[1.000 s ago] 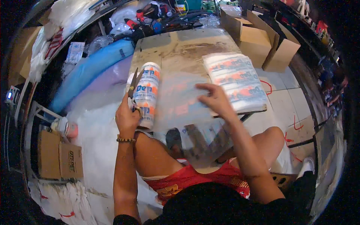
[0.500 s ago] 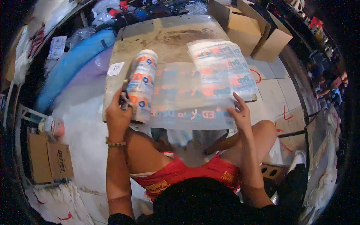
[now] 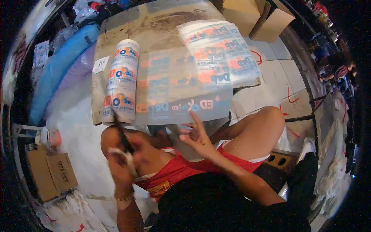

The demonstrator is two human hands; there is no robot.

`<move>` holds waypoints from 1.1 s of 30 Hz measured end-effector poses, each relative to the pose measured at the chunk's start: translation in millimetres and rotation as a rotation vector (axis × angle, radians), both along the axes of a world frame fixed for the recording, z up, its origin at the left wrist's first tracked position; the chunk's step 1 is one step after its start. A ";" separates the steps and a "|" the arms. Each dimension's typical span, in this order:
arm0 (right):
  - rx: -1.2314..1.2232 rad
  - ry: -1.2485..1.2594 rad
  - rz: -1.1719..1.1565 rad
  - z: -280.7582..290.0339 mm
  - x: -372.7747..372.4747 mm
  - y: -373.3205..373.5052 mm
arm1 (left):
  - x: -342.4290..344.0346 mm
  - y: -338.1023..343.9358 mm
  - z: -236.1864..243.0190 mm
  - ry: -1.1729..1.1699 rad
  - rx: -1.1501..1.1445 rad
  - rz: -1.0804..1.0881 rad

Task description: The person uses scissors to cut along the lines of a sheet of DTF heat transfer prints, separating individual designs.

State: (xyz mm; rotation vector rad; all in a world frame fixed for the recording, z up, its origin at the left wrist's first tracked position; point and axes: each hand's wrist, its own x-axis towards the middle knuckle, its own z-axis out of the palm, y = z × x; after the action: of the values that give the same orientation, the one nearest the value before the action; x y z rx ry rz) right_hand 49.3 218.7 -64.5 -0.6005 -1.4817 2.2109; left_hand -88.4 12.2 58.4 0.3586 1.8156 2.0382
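A roll of printed plastic film [image 3: 121,77] lies along the left side of a worn board [image 3: 154,29]. From it a clear printed sheet [image 3: 181,102] runs rightward across the board. My left hand [image 3: 120,170] is below the roll, closed on scissors [image 3: 125,141], blurred, with dark blades pointing up toward the roll's near end. My right hand [image 3: 199,139] is by the sheet's near edge, index finger stretched out and the others loosely bent, holding nothing. A stack of printed plastic sheets [image 3: 220,42] lies on the board's right side, partly under the clear sheet.
Open cardboard boxes [image 3: 241,15] stand beyond the board at the right. Blue wrapped bundles [image 3: 63,62] lie to the left. A small cardboard box [image 3: 50,174] sits at lower left. Tiled floor [image 3: 274,69] with red marks spreads to the right.
My left hand has drawn back from the roll toward me with the scissors. My right hand has left the sheet's right corner and moved left along its near edge. The view has shifted.
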 end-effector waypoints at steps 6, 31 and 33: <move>-0.254 0.086 -0.085 -5.6 -43.9 -6.9 | 95.7 -25.2 -22.3 -0.570 -0.158 -0.370; 0.057 -0.104 -0.299 -1.2 -64.7 -5.0 | 87.9 13.6 -63.3 -0.507 -0.208 -0.401; 0.067 -0.122 -0.277 2.1 -63.3 -5.2 | 88.5 10.5 -64.5 -0.498 -0.202 -0.397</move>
State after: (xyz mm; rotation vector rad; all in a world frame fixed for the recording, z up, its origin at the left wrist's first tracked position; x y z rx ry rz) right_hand -14.0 213.5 -62.4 -0.8752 -1.4273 1.9356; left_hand 0.1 22.6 -6.1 0.1218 1.4813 1.4923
